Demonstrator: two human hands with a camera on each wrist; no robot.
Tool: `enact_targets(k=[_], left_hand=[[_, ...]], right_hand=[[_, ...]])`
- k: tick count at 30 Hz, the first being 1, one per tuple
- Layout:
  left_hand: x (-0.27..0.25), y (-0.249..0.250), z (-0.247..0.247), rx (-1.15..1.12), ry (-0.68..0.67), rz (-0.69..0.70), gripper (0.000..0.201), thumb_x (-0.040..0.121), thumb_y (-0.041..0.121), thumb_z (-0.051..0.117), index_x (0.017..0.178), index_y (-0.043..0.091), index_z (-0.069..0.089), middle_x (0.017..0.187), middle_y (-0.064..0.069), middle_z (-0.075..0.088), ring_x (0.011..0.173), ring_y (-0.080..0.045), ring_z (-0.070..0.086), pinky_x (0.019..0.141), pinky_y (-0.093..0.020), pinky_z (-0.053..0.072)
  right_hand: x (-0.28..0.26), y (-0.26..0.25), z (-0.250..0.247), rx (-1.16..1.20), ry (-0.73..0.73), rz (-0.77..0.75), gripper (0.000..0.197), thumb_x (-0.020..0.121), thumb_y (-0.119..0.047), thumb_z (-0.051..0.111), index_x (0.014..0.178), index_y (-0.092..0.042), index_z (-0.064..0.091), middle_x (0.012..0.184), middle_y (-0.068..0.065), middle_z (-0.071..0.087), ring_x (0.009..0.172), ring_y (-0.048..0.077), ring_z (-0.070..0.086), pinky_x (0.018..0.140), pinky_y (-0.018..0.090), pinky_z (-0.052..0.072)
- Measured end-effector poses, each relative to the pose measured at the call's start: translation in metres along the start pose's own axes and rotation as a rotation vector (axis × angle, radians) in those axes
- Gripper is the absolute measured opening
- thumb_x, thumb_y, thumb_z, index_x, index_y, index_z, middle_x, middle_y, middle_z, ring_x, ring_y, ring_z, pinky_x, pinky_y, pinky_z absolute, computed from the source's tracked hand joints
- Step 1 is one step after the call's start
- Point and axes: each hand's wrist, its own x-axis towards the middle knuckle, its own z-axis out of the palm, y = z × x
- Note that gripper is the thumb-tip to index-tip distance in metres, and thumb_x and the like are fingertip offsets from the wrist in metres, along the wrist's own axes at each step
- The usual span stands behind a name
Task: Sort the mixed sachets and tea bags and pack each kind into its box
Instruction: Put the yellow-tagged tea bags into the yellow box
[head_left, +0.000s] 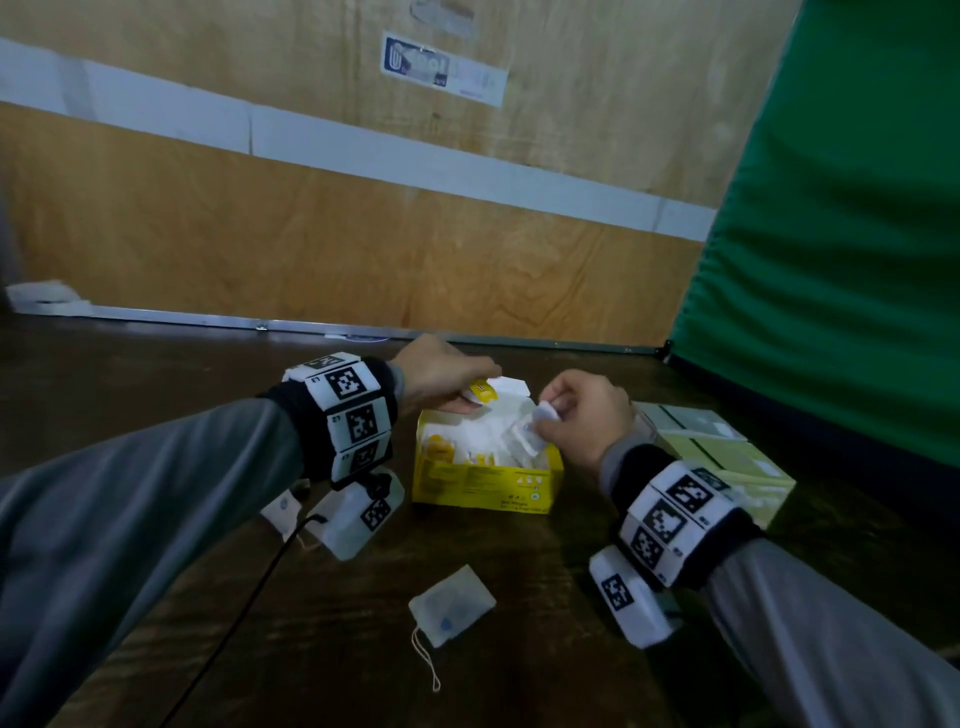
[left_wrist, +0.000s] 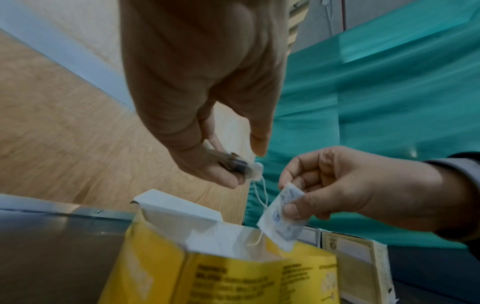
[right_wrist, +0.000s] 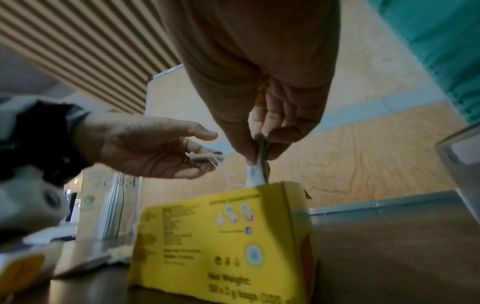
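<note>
Plywood wall and green curtain (head_left: 831, 208) backed the dark tabletop (head_left: 156, 374), where an open yellow box (head_left: 483, 480) stood. Over it, the right hand (head_left: 582, 415) pinched a tea bag (head_left: 530, 434) in its fingers; the left hand (head_left: 436, 376) pinched the tag. Another tea bag (head_left: 451, 605) lay near. Light, limp and tearable, judging by looks; better held by the paper edge.

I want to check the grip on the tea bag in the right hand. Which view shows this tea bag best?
The left wrist view: the tea bag faces the camera, pinched by the right hand above the yellow box. The head view shows it small; the right wrist view shows only its edge.
</note>
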Motion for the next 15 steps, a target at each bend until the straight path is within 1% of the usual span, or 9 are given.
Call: enact_targets(k=[2, 4, 5, 6, 8, 9, 11, 13, 15], left_hand=[[0.002, -0.001, -0.001, 0.148, 0.014, 0.047, 0.011, 0.077, 0.015, 0.077, 0.074, 0.009, 0.069, 0.064, -0.005, 0.067, 0.059, -0.014, 0.063, 0.062, -0.023, 0.058], [0.003, -0.002, -0.002, 0.256, 0.045, 0.078, 0.013, 0.074, 0.012, 0.079, 0.076, 0.012, 0.066, 0.069, -0.004, 0.066, 0.061, -0.015, 0.063, 0.073, -0.03, 0.059], [0.003, -0.002, -0.002, 0.274, 0.052, 0.082, 0.016, 0.074, 0.011, 0.078, 0.082, 0.012, 0.064, 0.07, -0.005, 0.065, 0.058, -0.015, 0.063, 0.072, -0.03, 0.059], [0.003, -0.002, -0.003, 0.278, 0.043, 0.079, 0.022, 0.075, 0.009, 0.076, 0.091, 0.012, 0.061, 0.071, -0.005, 0.064, 0.052, -0.013, 0.063, 0.064, -0.027, 0.059], [0.004, -0.001, -0.003, 0.303, -0.033, 0.061, 0.025, 0.081, 0.008, 0.069, 0.101, 0.016, 0.056, 0.075, -0.007, 0.064, 0.045, -0.007, 0.062, 0.052, -0.019, 0.054], [0.003, 0.0, -0.003, 0.342, -0.091, 0.045, 0.02, 0.083, 0.009, 0.067, 0.099, 0.016, 0.058, 0.081, -0.009, 0.066, 0.05, -0.007, 0.064, 0.058, -0.018, 0.055], [0.003, 0.0, -0.002, 0.452, -0.191, 0.027, 0.011, 0.083, 0.013, 0.066, 0.094, 0.015, 0.068, 0.098, -0.011, 0.071, 0.067, -0.011, 0.065, 0.077, -0.026, 0.051], [0.004, -0.001, 0.0, 0.549, -0.233, 0.037, 0.014, 0.083, 0.016, 0.067, 0.095, 0.017, 0.074, 0.1, -0.004, 0.071, 0.076, -0.012, 0.06, 0.078, -0.026, 0.047], [0.005, -0.002, 0.003, 0.625, -0.226, 0.063, 0.015, 0.085, 0.019, 0.066, 0.098, 0.018, 0.073, 0.093, 0.003, 0.065, 0.078, -0.01, 0.056, 0.076, -0.022, 0.045]], right_hand=[[0.003, -0.003, 0.004, -0.089, 0.024, -0.109, 0.014, 0.074, -0.013, 0.07, 0.081, -0.021, 0.061, 0.074, -0.003, 0.064, 0.073, 0.015, 0.06, 0.063, 0.024, 0.046], [0.005, -0.004, 0.005, -0.177, -0.069, -0.145, 0.013, 0.075, -0.02, 0.071, 0.084, -0.023, 0.061, 0.081, -0.005, 0.066, 0.08, 0.015, 0.062, 0.073, 0.03, 0.053], [0.003, -0.004, 0.003, -0.22, -0.16, -0.129, 0.016, 0.075, -0.027, 0.073, 0.086, -0.025, 0.061, 0.082, -0.008, 0.065, 0.081, 0.012, 0.061, 0.077, 0.03, 0.053], [0.002, -0.003, 0.001, -0.248, -0.243, -0.116, 0.019, 0.075, -0.032, 0.074, 0.089, -0.028, 0.061, 0.082, -0.012, 0.063, 0.081, 0.009, 0.059, 0.079, 0.03, 0.052], [-0.004, 0.002, -0.003, -0.218, -0.308, -0.117, 0.02, 0.077, -0.034, 0.074, 0.09, -0.03, 0.06, 0.079, -0.017, 0.06, 0.078, 0.005, 0.057, 0.081, 0.028, 0.051], [-0.008, 0.004, -0.005, -0.187, -0.304, -0.135, 0.018, 0.077, -0.033, 0.074, 0.089, -0.028, 0.061, 0.077, -0.018, 0.059, 0.076, 0.003, 0.057, 0.08, 0.027, 0.051], [-0.015, 0.01, -0.008, -0.219, -0.322, -0.201, 0.016, 0.078, -0.032, 0.073, 0.09, -0.027, 0.065, 0.078, -0.018, 0.058, 0.072, -0.001, 0.053, 0.076, 0.022, 0.045], [-0.023, 0.013, -0.01, -0.355, -0.382, -0.252, 0.017, 0.079, -0.038, 0.071, 0.095, -0.031, 0.066, 0.087, -0.014, 0.057, 0.078, 0.003, 0.05, 0.078, 0.023, 0.043], [-0.028, 0.014, -0.012, -0.454, -0.407, -0.266, 0.02, 0.081, -0.04, 0.067, 0.1, -0.034, 0.065, 0.102, -0.008, 0.059, 0.092, 0.011, 0.05, 0.087, 0.032, 0.046]])
